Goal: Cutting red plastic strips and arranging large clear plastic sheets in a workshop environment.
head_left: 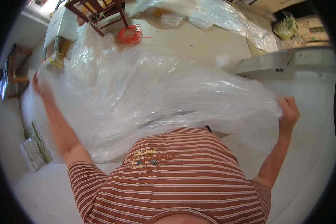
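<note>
"While both arms spread wide, which way does the sheet (pixel 149 87) run?"

"Its long axis lies side to side across the front of the body, from the left hand (pixel 41 88) to the right hand (pixel 288 109). A bulky part rises at the upper left toward the chair (pixel 104 18)."

"What is it like?"

"Clear, thin plastic, cloudy where it bunches, with shiny creases and soft, billowing folds. The lower edge hangs just in front of the striped shirt (pixel 175 175)."

"And around it?"

"Beyond it lie a coil of thin red cord (pixel 130 34), looped loosely, and more crinkled film (pixel 235 22). The chair is dark wood, with straight slats and legs."

"How are the fingers?"

"On the right they are curled closed, pinching the sheet's right end, with the knuckles upward. The left ones are blurred at the sheet's left side; they touch or nearly touch the plastic, but I cannot tell how far they are open or whether they grip."
</note>
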A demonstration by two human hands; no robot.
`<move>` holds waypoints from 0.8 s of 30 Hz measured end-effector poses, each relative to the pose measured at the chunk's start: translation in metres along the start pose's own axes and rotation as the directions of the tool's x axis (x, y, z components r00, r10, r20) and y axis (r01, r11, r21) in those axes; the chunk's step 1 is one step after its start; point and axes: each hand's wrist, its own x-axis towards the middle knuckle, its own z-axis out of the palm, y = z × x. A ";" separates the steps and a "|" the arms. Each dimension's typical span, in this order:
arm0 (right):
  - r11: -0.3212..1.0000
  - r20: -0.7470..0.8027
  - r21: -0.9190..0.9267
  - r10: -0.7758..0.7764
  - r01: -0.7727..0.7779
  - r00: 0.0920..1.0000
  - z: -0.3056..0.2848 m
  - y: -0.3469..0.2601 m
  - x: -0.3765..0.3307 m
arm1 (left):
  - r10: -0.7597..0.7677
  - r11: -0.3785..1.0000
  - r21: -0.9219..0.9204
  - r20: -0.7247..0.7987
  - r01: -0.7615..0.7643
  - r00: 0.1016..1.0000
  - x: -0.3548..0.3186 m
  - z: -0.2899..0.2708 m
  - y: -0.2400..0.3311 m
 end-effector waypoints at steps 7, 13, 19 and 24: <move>0.871 -0.173 0.411 -0.215 0.268 0.961 0.036 -0.062 0.063 | 0.241 0.950 -0.270 0.953 0.156 0.182 -0.326 0.440 0.262; 0.781 -0.130 0.622 0.031 0.057 0.991 0.074 -0.082 0.062 | 0.192 0.980 -0.192 0.981 -0.058 -0.003 -0.340 0.430 0.293; 0.847 -0.046 0.522 0.144 -0.099 0.988 0.125 -0.097 0.071 | -0.055 0.985 0.115 0.911 -0.126 0.408 -0.329 0.383 0.284; 0.845 0.140 0.524 0.037 -0.106 0.989 0.113 -0.172 0.111 | 0.050 0.917 0.051 0.970 -0.395 0.239 -0.290 0.340 0.223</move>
